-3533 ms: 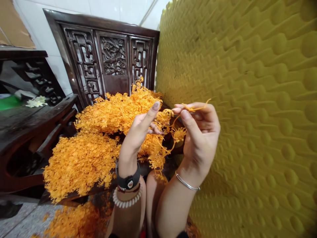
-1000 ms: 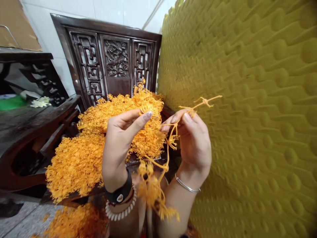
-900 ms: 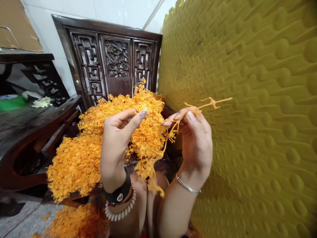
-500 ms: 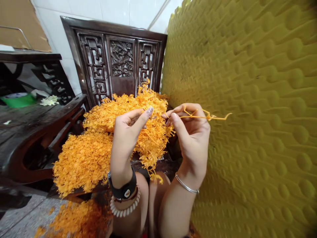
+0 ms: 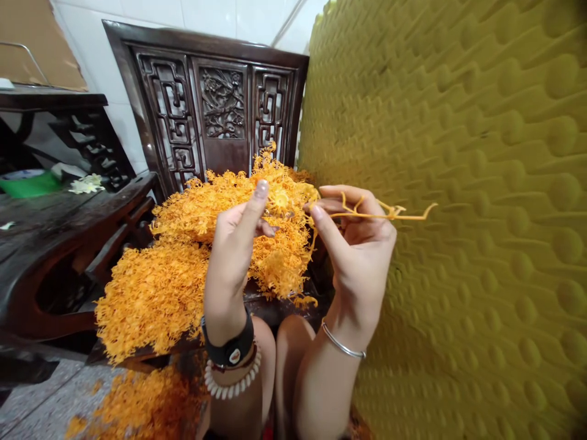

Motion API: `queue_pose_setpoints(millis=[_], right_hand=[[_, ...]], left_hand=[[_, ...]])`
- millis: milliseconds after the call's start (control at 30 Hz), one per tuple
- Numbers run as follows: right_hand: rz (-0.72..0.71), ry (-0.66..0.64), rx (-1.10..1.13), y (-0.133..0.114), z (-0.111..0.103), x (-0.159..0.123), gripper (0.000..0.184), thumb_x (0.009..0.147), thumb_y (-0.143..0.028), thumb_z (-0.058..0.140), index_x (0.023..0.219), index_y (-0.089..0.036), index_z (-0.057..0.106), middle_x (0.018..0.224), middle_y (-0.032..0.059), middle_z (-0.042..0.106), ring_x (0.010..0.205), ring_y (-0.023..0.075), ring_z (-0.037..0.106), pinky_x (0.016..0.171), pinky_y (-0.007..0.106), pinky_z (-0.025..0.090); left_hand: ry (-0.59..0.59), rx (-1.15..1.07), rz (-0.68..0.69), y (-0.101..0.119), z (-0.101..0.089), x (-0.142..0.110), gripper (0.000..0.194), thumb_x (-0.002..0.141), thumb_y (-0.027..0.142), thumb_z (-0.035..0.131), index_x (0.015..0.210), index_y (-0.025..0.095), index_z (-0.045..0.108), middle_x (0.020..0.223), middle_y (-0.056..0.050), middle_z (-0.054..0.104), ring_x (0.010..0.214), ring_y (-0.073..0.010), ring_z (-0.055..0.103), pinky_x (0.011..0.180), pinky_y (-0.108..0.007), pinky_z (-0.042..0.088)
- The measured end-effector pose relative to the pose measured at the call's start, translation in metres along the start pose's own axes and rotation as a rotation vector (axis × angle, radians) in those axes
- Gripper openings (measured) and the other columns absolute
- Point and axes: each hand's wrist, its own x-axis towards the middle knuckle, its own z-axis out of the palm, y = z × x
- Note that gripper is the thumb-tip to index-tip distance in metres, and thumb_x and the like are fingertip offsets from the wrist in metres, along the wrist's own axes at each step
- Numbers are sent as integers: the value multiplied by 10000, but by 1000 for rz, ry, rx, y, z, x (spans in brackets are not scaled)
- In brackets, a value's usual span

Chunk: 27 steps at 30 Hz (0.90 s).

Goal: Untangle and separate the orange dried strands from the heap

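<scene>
- There it was, the orange stem (image 5: 392, 214), pinched between the hands and mostly stripped-looking, its thin tip jutting toward three o'clock across the front of the yellow mat (image 5: 481, 232)!
- It looked feather-light and plasticky, springy more than stiff, with spindly arms that seemed apt to snag or tear; the plain stretch between two knots looked the surest hold.
- The right hand (image 5: 360, 253) had it, thumb and fingertips closed in a fine pinch near the stem's inner end.
- And the left hand (image 5: 230, 256), over at nine o'clock from the right! Thumb up, fingers spread apart, with nothing clearly gripped.
- Just off that thumb, toward four o'clock, showed a flower head (image 5: 280, 199); whether it hung free or lay against the heap, I couldn't tell.
- Behind the hands, toward eleven o'clock, rose the upper heap (image 5: 192, 214) of orange florets; the lower heap (image 5: 151, 299) sprawled toward eight, and a floor heap (image 5: 142, 406) toward seven, cut off by the bottom edge.
- Hard calls: a strand dropped from the right fingertips and melted into the same-coloured heap, its end lost; the palm hid the curled fingers.
- Farther out, at twelve to eleven, stood the carved panel (image 5: 223, 153).
</scene>
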Motion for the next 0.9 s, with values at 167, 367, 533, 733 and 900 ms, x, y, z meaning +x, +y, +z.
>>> queue_pose_setpoints(millis=[167, 367, 533, 733, 900], right_hand=[[-250, -39, -420, -2, -1, 1, 346, 757, -98, 604, 1049, -284, 621, 938, -18, 701, 837, 171, 617, 834, 380, 389], [-350, 14, -620, 1, 2, 2, 401, 735, -62, 558, 1044, -307, 629, 892, -46, 720, 725, 158, 590, 779, 369, 344], [-359, -7, -619, 2, 4, 3, 389, 743, -89, 574, 1055, -313, 631, 868, -48, 719, 705, 151, 569, 766, 359, 331], [-284, -68, -466, 6, 7, 5, 335, 793, -181, 594, 1108, -295, 591, 931, -16, 705, 814, 173, 575, 867, 388, 331], [-235, -85, -469, 10, 9, 6, 114, 793, -280, 620, 896, -231, 620, 827, 5, 658, 825, 180, 555, 836, 380, 357]], left_hand=[[69, -13, -34, -4, 1, -2, 468, 779, 638, 494, 873, 199, 629, 774, -27, 597, 557, -118, 529, 543, -281, 431], [-119, 100, 49, 6, 3, -6, 409, 738, 548, 617, 560, 186, 552, 540, 16, 431, 509, -97, 423, 473, -241, 358], [-153, 162, 30, 7, 3, -3, 381, 715, 477, 669, 525, 177, 530, 569, 12, 469, 555, -99, 440, 480, -222, 359], [-122, 103, 83, 3, 2, 0, 242, 777, 360, 628, 618, 178, 627, 589, 11, 507, 560, -98, 442, 515, -212, 387], [-12, 137, 180, 5, 2, -1, 304, 774, 343, 636, 538, 172, 552, 549, 22, 433, 528, -93, 387, 485, -221, 323]])
